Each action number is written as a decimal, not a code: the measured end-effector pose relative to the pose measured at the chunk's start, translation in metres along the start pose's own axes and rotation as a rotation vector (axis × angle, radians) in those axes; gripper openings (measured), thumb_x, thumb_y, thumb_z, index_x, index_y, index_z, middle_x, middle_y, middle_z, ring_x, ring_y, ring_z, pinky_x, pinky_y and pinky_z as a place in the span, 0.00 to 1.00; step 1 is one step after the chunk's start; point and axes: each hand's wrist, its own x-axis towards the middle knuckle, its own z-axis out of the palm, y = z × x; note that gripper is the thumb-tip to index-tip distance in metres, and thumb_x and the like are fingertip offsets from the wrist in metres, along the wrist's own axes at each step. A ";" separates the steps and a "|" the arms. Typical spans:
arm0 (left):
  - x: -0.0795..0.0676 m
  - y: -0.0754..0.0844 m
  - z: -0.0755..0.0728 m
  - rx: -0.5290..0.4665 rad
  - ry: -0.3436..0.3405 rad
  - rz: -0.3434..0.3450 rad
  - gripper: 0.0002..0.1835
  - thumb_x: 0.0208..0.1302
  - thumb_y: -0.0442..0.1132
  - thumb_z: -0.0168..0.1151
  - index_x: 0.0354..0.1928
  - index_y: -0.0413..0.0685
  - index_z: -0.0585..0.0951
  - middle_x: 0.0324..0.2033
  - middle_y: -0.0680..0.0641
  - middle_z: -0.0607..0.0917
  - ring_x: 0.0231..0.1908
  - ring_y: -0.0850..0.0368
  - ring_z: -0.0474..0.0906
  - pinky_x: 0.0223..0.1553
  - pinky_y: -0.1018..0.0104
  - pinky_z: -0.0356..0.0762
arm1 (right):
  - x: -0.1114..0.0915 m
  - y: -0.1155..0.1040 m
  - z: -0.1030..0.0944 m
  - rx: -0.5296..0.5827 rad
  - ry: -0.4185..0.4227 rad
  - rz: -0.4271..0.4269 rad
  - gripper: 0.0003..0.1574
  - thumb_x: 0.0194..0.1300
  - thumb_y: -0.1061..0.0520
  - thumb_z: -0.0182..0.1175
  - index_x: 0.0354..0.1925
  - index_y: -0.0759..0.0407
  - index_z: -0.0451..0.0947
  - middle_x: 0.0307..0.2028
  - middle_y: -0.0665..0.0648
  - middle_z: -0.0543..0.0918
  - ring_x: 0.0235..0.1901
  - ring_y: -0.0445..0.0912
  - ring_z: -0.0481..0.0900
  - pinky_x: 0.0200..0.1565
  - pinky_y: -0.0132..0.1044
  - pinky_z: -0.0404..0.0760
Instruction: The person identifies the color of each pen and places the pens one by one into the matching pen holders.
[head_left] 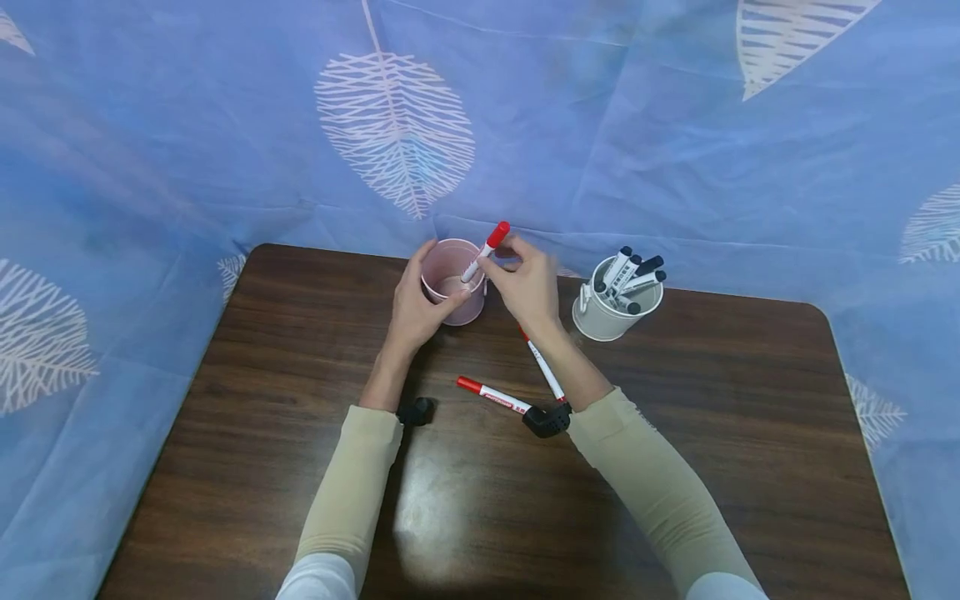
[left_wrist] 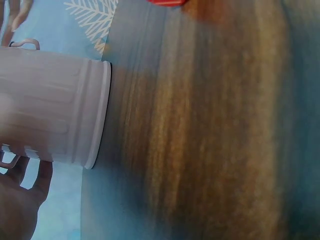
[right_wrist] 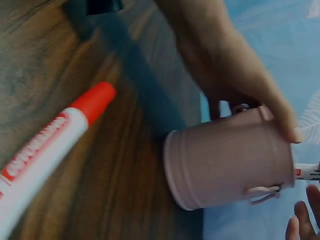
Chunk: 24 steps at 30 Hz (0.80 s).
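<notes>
A pink pail [head_left: 465, 313] stands upright near the table's back edge. My left hand [head_left: 417, 308] grips its left side, the thumb at the front rim; the right wrist view shows this hand [right_wrist: 240, 75] around the pail [right_wrist: 230, 157] too. Between the fingertips of my right hand [head_left: 529, 282] is a red-capped whiteboard marker [head_left: 487, 250], tilted, cap up, its lower end inside the pail's mouth. Two more red markers lie on the table: one marker [head_left: 495, 395] before the pail, another marker [head_left: 544, 367] partly hidden under my right forearm.
A white pail [head_left: 600, 325] with several black-capped markers [head_left: 630, 279] in it stands right of my right hand. The brown wooden table [head_left: 262, 400] meets a blue leaf-patterned cloth [head_left: 540, 125] at its back edge. Black wrist cameras [head_left: 547, 420] sit close over the table.
</notes>
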 end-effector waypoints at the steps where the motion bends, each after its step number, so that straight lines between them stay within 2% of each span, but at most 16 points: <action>1: 0.000 0.000 0.000 -0.001 0.000 0.002 0.49 0.52 0.51 0.77 0.74 0.58 0.63 0.69 0.51 0.69 0.63 0.56 0.70 0.62 0.53 0.69 | -0.001 0.002 0.001 -0.015 0.013 -0.005 0.15 0.58 0.57 0.73 0.43 0.63 0.85 0.42 0.58 0.86 0.44 0.50 0.85 0.45 0.41 0.83; 6: 0.000 0.003 0.000 -0.010 -0.023 -0.007 0.49 0.52 0.53 0.76 0.75 0.60 0.62 0.70 0.52 0.68 0.64 0.56 0.68 0.63 0.52 0.68 | -0.005 0.008 0.001 -0.064 0.053 0.008 0.16 0.57 0.56 0.74 0.42 0.63 0.85 0.47 0.58 0.82 0.48 0.52 0.82 0.48 0.47 0.82; 11: -0.001 0.002 -0.002 -0.017 -0.009 -0.007 0.49 0.52 0.52 0.76 0.75 0.59 0.62 0.69 0.52 0.69 0.63 0.55 0.69 0.61 0.52 0.70 | -0.008 0.012 0.001 -0.065 0.033 0.011 0.18 0.56 0.55 0.74 0.43 0.63 0.85 0.47 0.59 0.81 0.49 0.54 0.80 0.48 0.50 0.82; 14: -0.001 0.001 -0.002 -0.014 -0.008 -0.007 0.49 0.52 0.52 0.76 0.75 0.60 0.62 0.70 0.52 0.68 0.64 0.56 0.68 0.62 0.52 0.69 | -0.011 0.014 -0.002 -0.058 0.002 0.036 0.28 0.57 0.51 0.74 0.53 0.61 0.82 0.53 0.59 0.79 0.51 0.56 0.80 0.49 0.50 0.81; 18: -0.001 0.001 -0.002 -0.002 -0.015 -0.006 0.49 0.52 0.53 0.76 0.75 0.58 0.62 0.69 0.51 0.69 0.66 0.58 0.67 0.65 0.53 0.67 | -0.018 0.016 -0.009 -0.099 -0.063 0.066 0.50 0.56 0.44 0.74 0.71 0.55 0.67 0.64 0.60 0.72 0.56 0.57 0.78 0.55 0.50 0.79; 21: -0.001 0.001 -0.002 -0.005 -0.015 0.000 0.49 0.53 0.52 0.75 0.75 0.55 0.61 0.69 0.50 0.70 0.66 0.58 0.67 0.66 0.53 0.65 | -0.025 0.018 -0.015 -0.158 -0.103 0.061 0.60 0.55 0.40 0.74 0.77 0.49 0.56 0.68 0.58 0.68 0.59 0.55 0.76 0.57 0.49 0.76; 24: -0.001 0.002 -0.002 -0.012 -0.010 0.007 0.49 0.52 0.51 0.76 0.75 0.53 0.62 0.68 0.49 0.71 0.65 0.58 0.68 0.65 0.54 0.67 | -0.033 0.023 -0.019 -0.185 -0.117 0.045 0.62 0.54 0.38 0.74 0.78 0.46 0.53 0.70 0.55 0.67 0.61 0.54 0.74 0.58 0.50 0.75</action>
